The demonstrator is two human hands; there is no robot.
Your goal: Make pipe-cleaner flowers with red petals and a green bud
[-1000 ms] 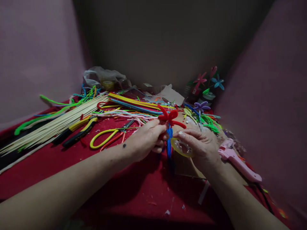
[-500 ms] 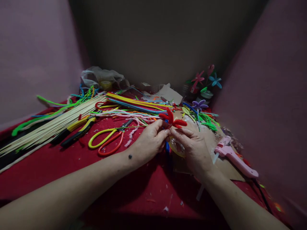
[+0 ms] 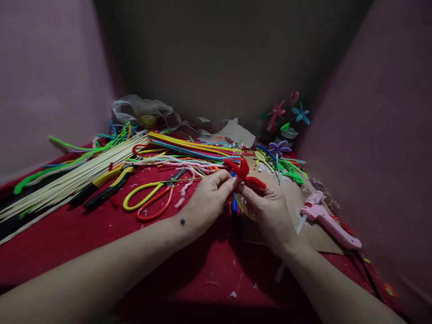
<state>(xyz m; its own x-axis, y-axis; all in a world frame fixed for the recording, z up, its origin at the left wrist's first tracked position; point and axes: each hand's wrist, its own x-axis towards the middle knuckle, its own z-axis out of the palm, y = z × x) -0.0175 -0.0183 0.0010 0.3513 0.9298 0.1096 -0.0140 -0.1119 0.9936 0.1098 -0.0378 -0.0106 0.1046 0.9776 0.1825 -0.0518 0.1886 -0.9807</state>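
Note:
A red fuzzy flower (image 3: 243, 171) with several petals is held up near the middle of the view. My left hand (image 3: 216, 191) pinches its base from the left, and a thin green stem (image 3: 185, 180) reaches out leftward from those fingers. From the right, my right hand (image 3: 266, 207) closes its fingertips on the same base. The fingers hide the exact grip points. Just behind and below the hands are a blue item (image 3: 234, 204) and a clear yellowish tape roll (image 3: 245, 208), both partly covered.
Scissors (image 3: 148, 200), pliers (image 3: 111, 186) and pale sticks (image 3: 77, 173) lie left. Coloured pipe cleaners (image 3: 195, 146) stretch behind the hands. At right, a pink glue gun (image 3: 330, 220) rests on cardboard (image 3: 303, 238), with a purple flower (image 3: 279, 147) farther back.
The red flower has tilted and turned slightly between the fingers, its petals now angled differently. My right fingers have shifted a little at its base. The whole view has moved slightly.

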